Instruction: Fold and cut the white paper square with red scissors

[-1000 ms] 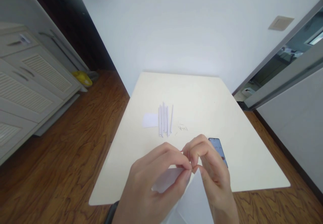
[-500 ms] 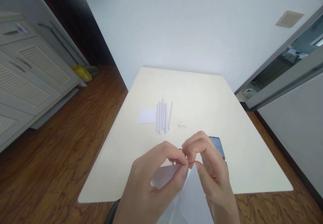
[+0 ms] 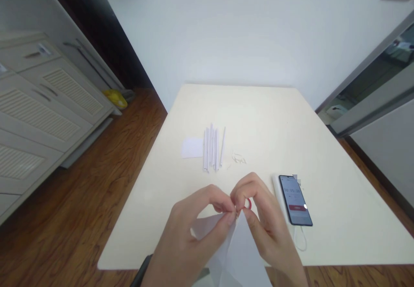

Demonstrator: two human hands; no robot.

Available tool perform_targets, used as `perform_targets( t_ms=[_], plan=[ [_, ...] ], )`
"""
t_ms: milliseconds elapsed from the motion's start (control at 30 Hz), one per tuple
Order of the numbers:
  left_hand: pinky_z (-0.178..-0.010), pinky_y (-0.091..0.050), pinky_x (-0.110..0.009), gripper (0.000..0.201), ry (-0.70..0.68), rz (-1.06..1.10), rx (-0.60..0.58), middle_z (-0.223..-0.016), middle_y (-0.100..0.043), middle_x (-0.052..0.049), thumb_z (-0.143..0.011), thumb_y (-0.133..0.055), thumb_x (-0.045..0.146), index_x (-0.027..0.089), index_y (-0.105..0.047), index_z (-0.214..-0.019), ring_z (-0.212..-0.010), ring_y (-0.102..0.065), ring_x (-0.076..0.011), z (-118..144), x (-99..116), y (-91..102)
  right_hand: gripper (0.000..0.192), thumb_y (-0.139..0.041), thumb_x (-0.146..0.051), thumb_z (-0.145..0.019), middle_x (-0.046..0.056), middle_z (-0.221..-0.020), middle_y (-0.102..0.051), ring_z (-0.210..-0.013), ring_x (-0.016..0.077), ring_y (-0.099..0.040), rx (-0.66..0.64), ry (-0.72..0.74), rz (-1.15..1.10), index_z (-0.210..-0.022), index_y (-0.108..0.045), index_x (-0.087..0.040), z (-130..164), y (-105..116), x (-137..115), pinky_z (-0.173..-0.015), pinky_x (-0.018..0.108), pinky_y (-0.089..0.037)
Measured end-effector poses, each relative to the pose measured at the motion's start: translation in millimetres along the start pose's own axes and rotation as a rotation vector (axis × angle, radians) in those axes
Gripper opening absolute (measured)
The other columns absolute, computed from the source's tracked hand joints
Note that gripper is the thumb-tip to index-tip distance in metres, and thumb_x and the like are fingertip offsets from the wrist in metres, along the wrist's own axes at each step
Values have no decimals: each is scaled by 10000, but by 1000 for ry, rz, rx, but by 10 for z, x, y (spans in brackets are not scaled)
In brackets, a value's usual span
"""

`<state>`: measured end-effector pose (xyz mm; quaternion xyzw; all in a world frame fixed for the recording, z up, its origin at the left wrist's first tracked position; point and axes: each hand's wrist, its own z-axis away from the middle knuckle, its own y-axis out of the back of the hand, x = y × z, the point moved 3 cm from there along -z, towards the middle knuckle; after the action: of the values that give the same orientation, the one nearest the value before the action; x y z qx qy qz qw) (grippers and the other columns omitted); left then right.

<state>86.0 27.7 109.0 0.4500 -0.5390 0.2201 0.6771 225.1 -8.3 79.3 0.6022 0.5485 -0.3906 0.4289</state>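
My left hand [image 3: 200,226] is closed, with thumb and index finger pinching the top edge of a folded sheet of white paper [image 3: 241,252]. Close against it, my right hand [image 3: 265,218] is also closed, its thumb and fingertips at the paper's pointed upper corner. Both sets of fingertips meet there and hide what lies between them. The sheet hangs below my hands over the table's near edge, with creases and a fold down the middle. Part of a red ring [image 3: 248,203] shows through the gap in my right hand; its kind is unclear.
Thin rolled paper sticks [image 3: 211,149] lie on the white table [image 3: 252,110], beside a small white paper piece [image 3: 192,148] and small thin scraps [image 3: 238,158]. To the right lies a phone [image 3: 295,201] showing a timer, against a white block with a cord.
My view has shifted, bringing the whole phone into sight. Both hands remain at the paper's top corner. The red ring now shows inside my right hand's gap.
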Motion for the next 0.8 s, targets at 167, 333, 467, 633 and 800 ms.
perform_targets(
  t_ms=[167,333,467,633,800],
  plan=[
    [-680,-452,-208,104,15,162,-42,-757,-607,35,-882,-527,190,224,-575,-796,-747,-590,-113,-16,-178,-26,128,-442,-275,-951,13,-840,-492,-785,174,-496,-34,-16,2,-856,-504,-216,11,-43,134,-678,325,-369],
    [-680,-465,-216,109,33,124,-6,-751,-620,26,-868,-538,167,208,-585,-778,-744,-603,-120,-63,-304,-65,152,-455,-319,-948,24,-840,-495,-777,180,-496,-58,9,-2,-855,-512,-213,-3,-41,321,-665,320,-381],
    [-723,-472,-221,92,45,52,-10,-805,-667,20,-872,-556,192,214,-630,-822,-787,-625,-127,-148,-420,-126,165,-420,-324,-960,31,-851,-478,-790,189,-494,-30,8,-40,-867,-498,-213,5,15,550,-700,336,-399],
    [-738,-481,-238,85,38,-41,-62,-802,-692,1,-845,-575,171,186,-650,-807,-776,-636,-141,-262,-506,-204,145,-402,-292,-965,36,-876,-466,-815,191,-485,5,-14,-57,-887,-493,-210,120,50,782,-715,337,-393],
    [-696,-474,-228,106,-12,-26,-149,-717,-660,14,-822,-593,168,175,-652,-733,-719,-613,-133,-308,-743,-264,148,-430,-327,-955,28,-863,-451,-796,185,-482,30,51,-127,-870,-482,-217,208,-30,1011,-696,326,-407]
  ],
)
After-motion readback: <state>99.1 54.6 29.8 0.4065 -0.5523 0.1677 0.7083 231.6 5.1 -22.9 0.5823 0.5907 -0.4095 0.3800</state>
